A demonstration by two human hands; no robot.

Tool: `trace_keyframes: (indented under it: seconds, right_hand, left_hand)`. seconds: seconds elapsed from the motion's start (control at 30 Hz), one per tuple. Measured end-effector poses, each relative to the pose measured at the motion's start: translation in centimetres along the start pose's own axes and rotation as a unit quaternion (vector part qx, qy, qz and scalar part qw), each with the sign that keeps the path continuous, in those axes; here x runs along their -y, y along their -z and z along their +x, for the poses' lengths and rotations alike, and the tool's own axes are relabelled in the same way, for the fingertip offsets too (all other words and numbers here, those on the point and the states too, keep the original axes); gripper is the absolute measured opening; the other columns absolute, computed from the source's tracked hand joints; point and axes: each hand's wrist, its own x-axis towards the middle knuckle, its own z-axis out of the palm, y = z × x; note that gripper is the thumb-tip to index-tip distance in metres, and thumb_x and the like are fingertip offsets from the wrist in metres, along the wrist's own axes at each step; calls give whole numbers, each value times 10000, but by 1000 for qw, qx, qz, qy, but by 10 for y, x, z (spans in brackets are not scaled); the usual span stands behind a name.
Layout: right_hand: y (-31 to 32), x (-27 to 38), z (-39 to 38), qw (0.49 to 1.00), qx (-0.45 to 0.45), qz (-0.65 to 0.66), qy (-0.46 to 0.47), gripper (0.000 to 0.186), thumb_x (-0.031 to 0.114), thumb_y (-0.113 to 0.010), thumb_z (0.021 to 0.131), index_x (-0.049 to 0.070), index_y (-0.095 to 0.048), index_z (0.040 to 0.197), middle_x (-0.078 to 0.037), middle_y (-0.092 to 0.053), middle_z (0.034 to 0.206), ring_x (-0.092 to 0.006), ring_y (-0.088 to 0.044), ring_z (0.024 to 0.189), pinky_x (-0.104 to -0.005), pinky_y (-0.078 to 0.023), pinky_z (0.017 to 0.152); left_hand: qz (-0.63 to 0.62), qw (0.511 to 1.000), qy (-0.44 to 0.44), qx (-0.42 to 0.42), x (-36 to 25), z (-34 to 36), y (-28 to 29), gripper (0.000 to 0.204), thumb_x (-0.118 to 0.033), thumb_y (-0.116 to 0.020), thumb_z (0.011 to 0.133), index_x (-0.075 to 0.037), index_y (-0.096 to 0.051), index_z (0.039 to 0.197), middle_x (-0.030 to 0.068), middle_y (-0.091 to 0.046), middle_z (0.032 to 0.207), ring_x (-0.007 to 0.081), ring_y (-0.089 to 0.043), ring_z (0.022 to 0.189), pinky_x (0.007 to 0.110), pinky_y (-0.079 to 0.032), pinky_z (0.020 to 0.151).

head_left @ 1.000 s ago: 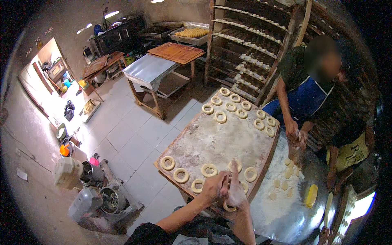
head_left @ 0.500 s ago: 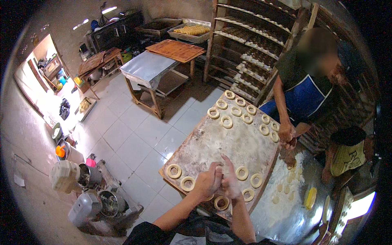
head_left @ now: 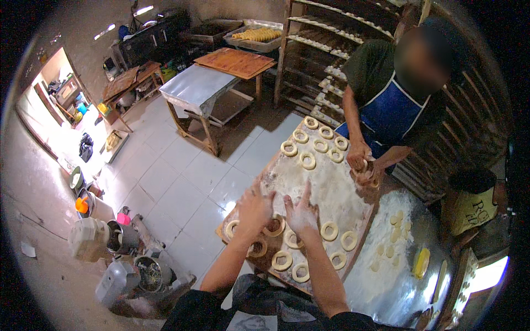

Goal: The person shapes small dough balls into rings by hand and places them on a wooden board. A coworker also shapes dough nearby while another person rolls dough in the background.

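Note:
A floured wooden board (head_left: 298, 187) lies in front of me with pale dough rings on it. My left hand (head_left: 255, 211) is over the board's left part, smeared by motion, its thumb apart from the fingers. A dough ring (head_left: 274, 225) lies just beside it, and another ring (head_left: 232, 228) is partly hidden behind that arm. My right hand (head_left: 302, 215), white with flour, has its fingers spread over the middle and holds nothing. Below it sits a dough ring (head_left: 292, 239), partly covered by the wrist. Several more rings, such as this dough ring (head_left: 329, 231), lie near and far.
Across the board a co-worker in a blue apron (head_left: 391, 113) works with both hands (head_left: 363, 165) at its far right corner. A floured metal table (head_left: 359, 292) bears small dough pieces (head_left: 396, 231) and a yellow object (head_left: 421, 263). Mixers (head_left: 118, 281) stand on the left.
My hands have parted from each other; the left has moved left, the right forward. More rings show near me. The co-worker has leaned in, hands now over the board's corner.

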Motion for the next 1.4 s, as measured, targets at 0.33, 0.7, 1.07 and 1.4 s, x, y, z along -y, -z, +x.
trace_keyframes:
  seconds: [0.33, 0.7, 1.07, 1.4]
  right_hand:
    - [-6, 7, -22, 967, 90, -197, 136, 883, 465, -625, 883, 115, -169, 1553, -244, -506, 1375, -406, -477, 1279, -572, -286, 1097]
    - [131, -296, -146, 941, -255, -67, -210, 289, 205, -664, 863, 131, -679, 1143, -148, -680, 1127, -347, -650, 1030, -435, -521, 853]
    - [176, -343, -175, 974, -84, 183, -103, 285, 136, -716, 820, 49, -520, 1009, -93, -558, 925, -204, -591, 813, -356, -518, 739]
    - [183, -338, -186, 887, -250, 387, -26, 576, -38, -651, 750, 62, -444, 1278, -122, -584, 1114, -251, -582, 1048, -378, -489, 887]
  left_hand:
    - [80, 984, -92, 126, 38, -29, 3, 798, -383, -704, 846, 15, -339, 1433, 294, -521, 1241, 469, -509, 1142, 531, -433, 953]
    - [-197, 956, -194, 103, -73, -72, -38, 405, -97, -599, 910, -31, -526, 1304, 148, -592, 933, 297, -588, 839, 402, -471, 748]
    - [-190, 874, -272, 356, -224, -199, -172, 298, -234, -625, 943, -33, -632, 1163, 208, -709, 894, 316, -718, 813, 395, -553, 715]
    - [-224, 863, -280, 356, -275, -235, -157, 231, -69, -720, 820, -5, -647, 1029, 149, -665, 887, 299, -680, 841, 369, -540, 734]
